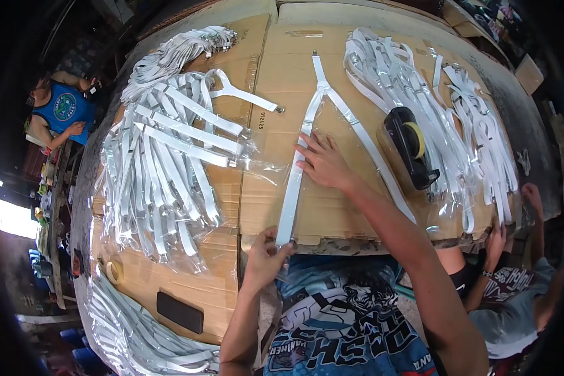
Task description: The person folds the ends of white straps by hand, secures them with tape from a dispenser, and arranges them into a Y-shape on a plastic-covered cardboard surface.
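A pair of white Y-shaped suspenders [286,210] lies spread on the cardboard in front of me, its metal clip end pointing away. My left hand [265,262] pinches the near end of the left strap at the table edge, where clear plastic shows around it. Fingers spread, my right hand [324,161] rests on the middle of that same strap. The other strap runs down to the right and passes behind my right forearm. A black tape dispenser [408,149] with yellowish tape stands to the right of the suspenders.
Bagged white suspenders [163,169] are heaped at left, with more piles [413,94] at right. A black phone [180,312] and a tape roll [114,271] lie near left. One person in a blue top [66,109] is at far left; another person [514,294] sits at right.
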### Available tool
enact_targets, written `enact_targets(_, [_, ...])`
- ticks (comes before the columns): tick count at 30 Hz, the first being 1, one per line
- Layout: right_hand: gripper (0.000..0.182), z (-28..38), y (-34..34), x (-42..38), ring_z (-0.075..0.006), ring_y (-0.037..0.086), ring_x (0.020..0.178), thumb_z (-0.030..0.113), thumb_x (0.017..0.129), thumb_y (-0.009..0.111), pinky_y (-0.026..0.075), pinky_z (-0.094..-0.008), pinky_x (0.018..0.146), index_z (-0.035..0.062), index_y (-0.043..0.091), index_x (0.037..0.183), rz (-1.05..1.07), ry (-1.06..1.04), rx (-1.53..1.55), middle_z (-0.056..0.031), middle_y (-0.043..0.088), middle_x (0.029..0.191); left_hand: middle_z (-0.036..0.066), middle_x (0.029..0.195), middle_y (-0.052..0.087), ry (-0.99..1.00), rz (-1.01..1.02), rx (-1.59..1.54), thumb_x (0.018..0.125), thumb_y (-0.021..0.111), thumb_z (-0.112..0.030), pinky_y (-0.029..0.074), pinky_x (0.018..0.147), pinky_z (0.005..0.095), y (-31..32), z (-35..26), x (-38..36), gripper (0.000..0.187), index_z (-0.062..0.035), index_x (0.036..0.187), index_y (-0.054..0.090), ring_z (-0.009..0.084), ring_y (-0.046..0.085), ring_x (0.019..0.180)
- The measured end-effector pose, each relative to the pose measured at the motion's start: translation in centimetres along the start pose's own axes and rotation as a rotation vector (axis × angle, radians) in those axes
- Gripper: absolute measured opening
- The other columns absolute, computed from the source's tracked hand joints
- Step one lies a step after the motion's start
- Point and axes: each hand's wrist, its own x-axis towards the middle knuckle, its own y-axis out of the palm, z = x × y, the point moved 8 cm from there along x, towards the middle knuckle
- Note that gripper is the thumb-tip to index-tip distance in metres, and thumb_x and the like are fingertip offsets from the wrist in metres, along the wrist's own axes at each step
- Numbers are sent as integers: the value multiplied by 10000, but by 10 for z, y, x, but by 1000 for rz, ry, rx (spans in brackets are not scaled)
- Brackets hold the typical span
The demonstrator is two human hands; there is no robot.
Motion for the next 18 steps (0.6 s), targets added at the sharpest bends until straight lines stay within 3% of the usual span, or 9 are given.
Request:
enact_targets(3, [511, -2, -3, 3, -375, 268, 1439, 455, 991, 465, 169, -564, 1174, 146, 511, 1396, 26, 71, 34, -104, 309, 1570, 113, 910, 706, -30, -28, -73, 882, 702, -45, 500, 523, 215, -4, 28, -14, 418, 62, 1247, 527, 116, 663, 726])
enact_targets(6, [538, -16, -22, 23, -364, 231, 1459, 462, 997, 443, 142, -558, 1186, 129, 479, 1418, -132, 95, 52, -97, 292, 1580, 96, 865, 710, -79, -19, -99, 872, 720, -51, 504, 529, 211, -11, 42, -23, 335, 58, 1160, 590, 103, 658, 696])
enact_targets(8, [569, -31, -14, 37, -356, 207, 1470, 486, 1001, 413, 133, -559, 1186, 124, 453, 1438, -79, 129, 15, -94, 282, 1586, 77, 834, 713, -111, -9, -86, 866, 733, -57, 507, 541, 205, -14, 44, -25, 267, 52, 1087, 632, 86, 653, 674])
enact_targets(15, [644, -79, 15, 74, -330, 160, 1492, 565, 1005, 308, 111, -544, 1194, 147, 396, 1486, 113, 224, -129, -82, 254, 1600, 106, 869, 734, -65, -5, -159, 873, 726, -58, 498, 570, 192, -13, 42, -26, 266, 72, 1086, 633, 78, 654, 703])
enact_targets(18, [636, -86, 12, 87, -332, 182, 1485, 560, 1005, 322, 129, -535, 1194, 148, 401, 1483, 114, 257, -111, -84, 266, 1595, 116, 878, 740, -39, -3, -133, 882, 718, -66, 506, 605, 199, -5, 40, -24, 270, 79, 1092, 627, 79, 658, 717])
